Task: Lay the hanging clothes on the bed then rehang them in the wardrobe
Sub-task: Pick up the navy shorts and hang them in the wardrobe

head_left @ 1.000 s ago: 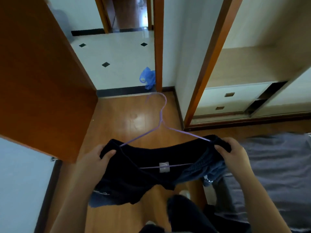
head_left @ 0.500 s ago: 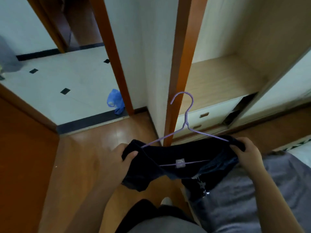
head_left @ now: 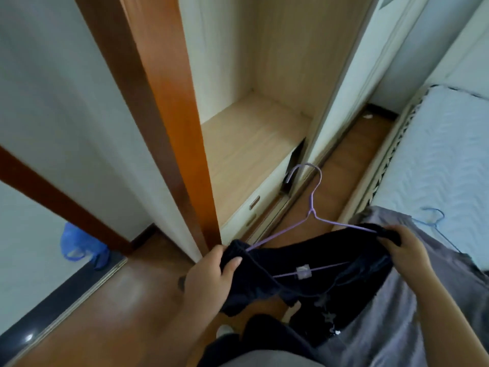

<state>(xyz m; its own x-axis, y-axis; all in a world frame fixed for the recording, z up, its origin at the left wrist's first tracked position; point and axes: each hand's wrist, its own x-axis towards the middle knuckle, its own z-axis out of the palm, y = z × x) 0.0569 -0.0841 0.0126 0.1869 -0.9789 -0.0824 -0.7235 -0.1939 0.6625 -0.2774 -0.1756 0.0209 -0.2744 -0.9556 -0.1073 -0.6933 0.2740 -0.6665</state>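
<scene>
Fingers of the left hand pinch the dark garment at its nine-o'clock end; the right hand clamps the three-o'clock end, probably to keep the cloth stretched taut over the purple hanger between them. Its hook points toward twelve o'clock at the open wardrobe; the bed lies at two o'clock.

A dark garment hangs stretched on a purple wire hanger, hook pointing far, near centre. To its right lies the bed, white, with a grey garment on a blue hanger. The open wardrobe stands far, its shelf bare.
</scene>
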